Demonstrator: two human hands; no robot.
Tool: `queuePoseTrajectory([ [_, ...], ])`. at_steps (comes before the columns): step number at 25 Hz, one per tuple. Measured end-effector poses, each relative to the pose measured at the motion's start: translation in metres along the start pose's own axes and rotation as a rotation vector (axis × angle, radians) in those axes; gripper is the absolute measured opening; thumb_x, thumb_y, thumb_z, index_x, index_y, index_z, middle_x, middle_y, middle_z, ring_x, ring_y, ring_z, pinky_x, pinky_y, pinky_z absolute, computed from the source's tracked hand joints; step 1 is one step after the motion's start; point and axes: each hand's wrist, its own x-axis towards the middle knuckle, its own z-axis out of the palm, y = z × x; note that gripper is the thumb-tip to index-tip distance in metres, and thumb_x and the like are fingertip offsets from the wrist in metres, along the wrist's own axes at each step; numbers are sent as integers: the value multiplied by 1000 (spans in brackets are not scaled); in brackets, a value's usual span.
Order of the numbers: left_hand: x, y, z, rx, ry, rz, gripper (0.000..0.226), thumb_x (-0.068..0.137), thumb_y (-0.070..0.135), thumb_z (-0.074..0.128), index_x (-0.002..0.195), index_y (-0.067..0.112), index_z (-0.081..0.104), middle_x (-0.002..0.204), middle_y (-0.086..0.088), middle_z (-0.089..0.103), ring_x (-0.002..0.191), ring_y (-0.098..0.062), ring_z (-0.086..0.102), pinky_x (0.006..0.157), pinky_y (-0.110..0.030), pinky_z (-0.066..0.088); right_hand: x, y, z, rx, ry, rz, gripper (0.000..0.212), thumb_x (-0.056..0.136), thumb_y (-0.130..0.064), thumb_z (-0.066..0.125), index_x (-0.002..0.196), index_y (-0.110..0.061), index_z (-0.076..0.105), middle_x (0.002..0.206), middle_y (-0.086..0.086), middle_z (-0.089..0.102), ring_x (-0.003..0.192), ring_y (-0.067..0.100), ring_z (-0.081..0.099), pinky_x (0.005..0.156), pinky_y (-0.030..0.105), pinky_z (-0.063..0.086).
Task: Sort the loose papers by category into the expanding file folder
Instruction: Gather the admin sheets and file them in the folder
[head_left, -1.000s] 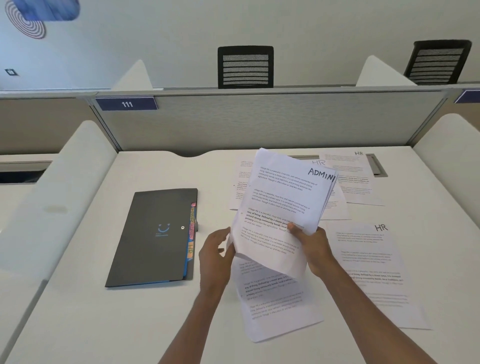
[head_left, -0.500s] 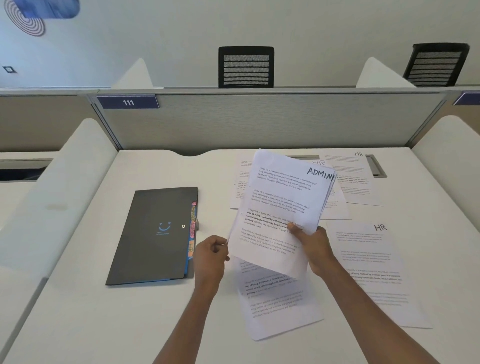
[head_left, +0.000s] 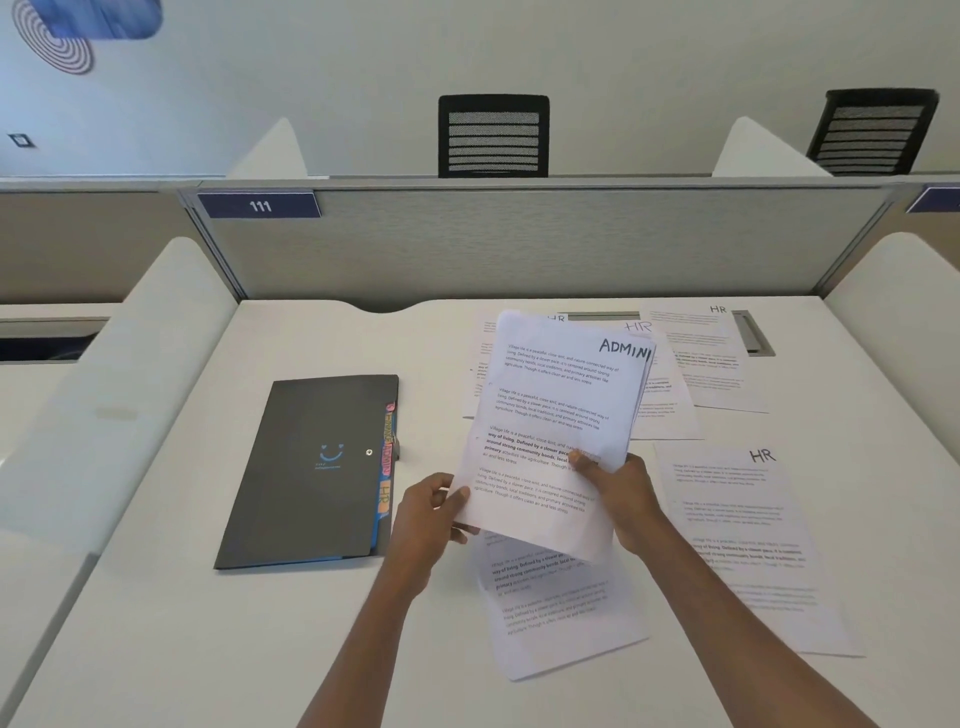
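Note:
A stack of white sheets marked ADMIN (head_left: 556, 410) is held tilted above the desk. My right hand (head_left: 618, 493) pinches its lower right part, thumb on top. My left hand (head_left: 431, 514) grips the stack's lower left edge. The dark grey expanding file folder (head_left: 317, 473) lies closed on the desk to the left, coloured tabs showing along its right side. Loose sheets marked HR (head_left: 737, 525) lie on the desk to the right and behind the stack. One more printed sheet (head_left: 561, 618) lies under the held stack.
The white desk (head_left: 156, 649) is bounded by a grey partition (head_left: 519, 244) at the back and white side dividers. A cable slot (head_left: 753, 332) sits at the back right, partly under papers. Two black chairs stand beyond the partition.
My left hand came off the stack half a second ago and has now returned to grip its lower left edge. My right hand and the stack stayed almost still.

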Motion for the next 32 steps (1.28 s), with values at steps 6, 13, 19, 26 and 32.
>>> queuePoseTrajectory([
  [6, -4, -15, -5, -7, 38, -36, 10, 104, 15, 62, 109, 10, 69, 93, -2, 81, 66, -26, 76, 64, -40, 65, -3, 5, 9, -43, -50, -18, 25, 98, -17, 70, 122, -18, 70, 114, 0, 78, 100, 25, 76, 90, 50, 62],
  [13, 15, -35, -47, 573, 504, 196, 31, 102, 28, 59, 130, 15, 66, 119, -7, 69, 116, -32, 59, 95, -43, 49, -4, 9, 30, -130, -70, -31, 25, 98, -17, 69, 123, -19, 70, 113, -2, 79, 101, 25, 75, 91, 52, 61],
  [19, 73, -56, -93, 981, 383, -164, 102, 91, 66, 60, 166, 19, 10, 172, -24, 2, 158, -47, -7, 119, -75, 9, -18, 19, 60, -166, -129, -45, 22, 98, -18, 69, 119, -22, 72, 109, -4, 80, 98, 21, 77, 89, 50, 62],
  [26, 88, -45, -93, 951, 212, -239, 98, 97, 54, 56, 166, 25, -7, 173, -23, -6, 154, -59, -7, 111, -85, 11, -32, 27, 82, -189, -177, -53, 21, 99, -21, 69, 120, -21, 72, 111, -4, 80, 97, 20, 78, 89, 50, 62],
  [32, 90, -41, -103, 1053, 116, 50, 89, 106, 16, 51, 163, 38, -14, 162, -30, 26, 129, -56, 55, 95, -59, 58, -33, 26, 89, -223, -177, -51, 22, 99, -24, 69, 121, -23, 71, 111, -6, 79, 96, 20, 78, 88, 51, 62],
])
